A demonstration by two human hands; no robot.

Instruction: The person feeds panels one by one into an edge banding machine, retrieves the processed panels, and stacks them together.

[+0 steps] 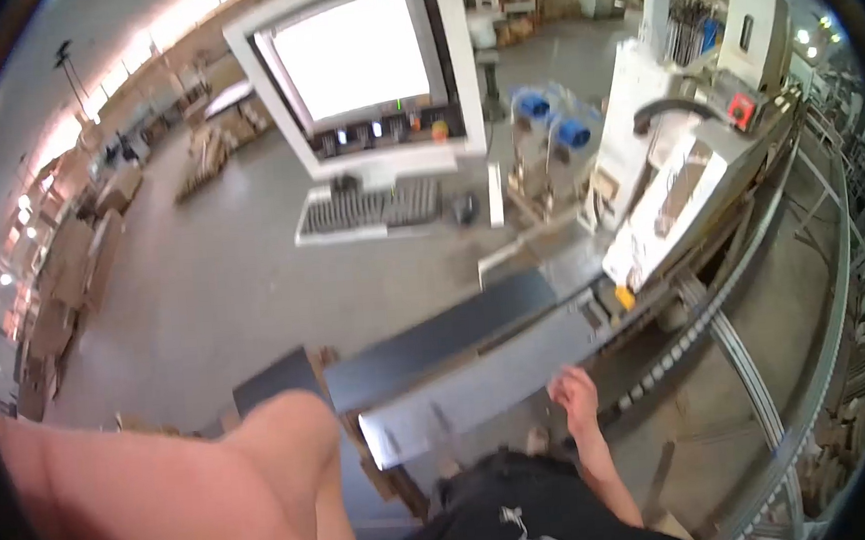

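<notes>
My right hand (574,396) hangs beside the near edge of a long light-grey metal panel or rail (471,383), its fingers loosely curled and slightly apart, with nothing visible in them. A large bare bent arm (167,489), very close to the camera, fills the lower left; my left hand is not visible. Beyond the light panel lies a dark flat surface (442,335). A yellow part (625,298) sits near the panel's right end.
A monitor (352,55) in a white cabinet stands ahead above a keyboard (373,206) and mouse (464,209). To the right are a white machine (664,204) with a red control (740,108) and a curved metal rail (743,268). Blue rolls (571,132) lie behind.
</notes>
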